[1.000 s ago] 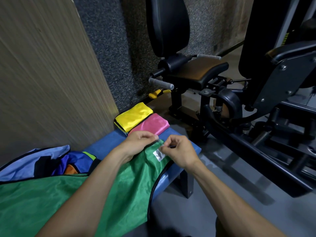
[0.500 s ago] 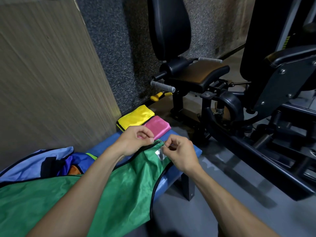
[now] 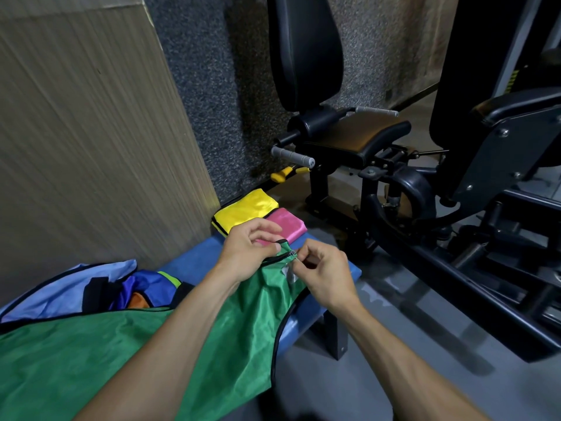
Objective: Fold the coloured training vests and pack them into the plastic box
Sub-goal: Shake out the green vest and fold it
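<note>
At the far left, well away from both hands, a heap of unfolded vests in pale blue, dark blue and orange lies on the blue bench. In front of it, under both forearms, the green vest is spread across the bench and hangs over its near edge. The left hand is closed, pinching the black-trimmed top of the vest's strap; just to its right, almost touching it, the right hand is closed on the same strap end, where a small white label shows. Beyond the left hand's knuckles, a folded yellow vest and a folded pink vest sit side by side at the bench's far end. No plastic box is in view. The shiny fabric looks thin, limp and slippery, so folds will likely slide apart; the bound edges and strap ends appear the surest holds.
</note>
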The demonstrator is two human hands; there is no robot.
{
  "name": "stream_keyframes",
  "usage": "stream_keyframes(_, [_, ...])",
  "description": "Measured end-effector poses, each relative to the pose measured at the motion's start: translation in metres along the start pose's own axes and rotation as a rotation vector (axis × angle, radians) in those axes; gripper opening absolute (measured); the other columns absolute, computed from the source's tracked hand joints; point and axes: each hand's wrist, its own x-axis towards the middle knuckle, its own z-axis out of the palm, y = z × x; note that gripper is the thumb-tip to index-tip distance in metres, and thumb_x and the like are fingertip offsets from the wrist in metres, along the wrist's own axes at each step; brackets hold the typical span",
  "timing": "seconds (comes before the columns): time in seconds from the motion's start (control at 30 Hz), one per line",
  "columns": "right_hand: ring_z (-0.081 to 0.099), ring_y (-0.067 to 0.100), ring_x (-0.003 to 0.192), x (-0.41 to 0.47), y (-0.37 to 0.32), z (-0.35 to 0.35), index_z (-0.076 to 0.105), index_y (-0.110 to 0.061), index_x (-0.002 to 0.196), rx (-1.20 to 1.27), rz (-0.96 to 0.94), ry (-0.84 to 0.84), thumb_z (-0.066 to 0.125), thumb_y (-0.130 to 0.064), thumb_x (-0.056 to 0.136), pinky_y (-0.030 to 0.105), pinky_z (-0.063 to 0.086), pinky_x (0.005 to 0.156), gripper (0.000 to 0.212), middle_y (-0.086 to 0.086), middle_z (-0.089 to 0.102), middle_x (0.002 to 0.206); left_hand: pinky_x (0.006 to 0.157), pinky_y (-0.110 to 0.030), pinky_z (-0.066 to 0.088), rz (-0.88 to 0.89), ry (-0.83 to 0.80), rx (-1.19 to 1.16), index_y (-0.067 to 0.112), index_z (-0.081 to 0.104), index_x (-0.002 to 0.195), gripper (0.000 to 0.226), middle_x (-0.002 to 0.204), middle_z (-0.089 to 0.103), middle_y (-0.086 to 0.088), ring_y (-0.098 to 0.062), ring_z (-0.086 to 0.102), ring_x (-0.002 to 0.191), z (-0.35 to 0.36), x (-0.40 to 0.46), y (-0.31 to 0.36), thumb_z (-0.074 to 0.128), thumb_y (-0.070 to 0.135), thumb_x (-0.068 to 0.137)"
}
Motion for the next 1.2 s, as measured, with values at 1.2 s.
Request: stream_keyframes(1.2, [0.056, 0.021, 0.068, 0.018, 0.036, -0.013, 0.072, 0.001, 0.081, 0.159, 0.519, -0.110, 0.076, -0.007, 0.083, 0.033, 0.046, 0.064, 0.010, 0.010, 0.064, 0.070, 0.080, -0.020, 0.049, 0.225, 0.053, 0.323, 0.025, 0.069, 0.103, 0.022, 0.098, 0.066, 0.006, -0.008, 0.061, 0.089, 0.029, 0.007, -0.022, 0.080, 0.016, 0.085])
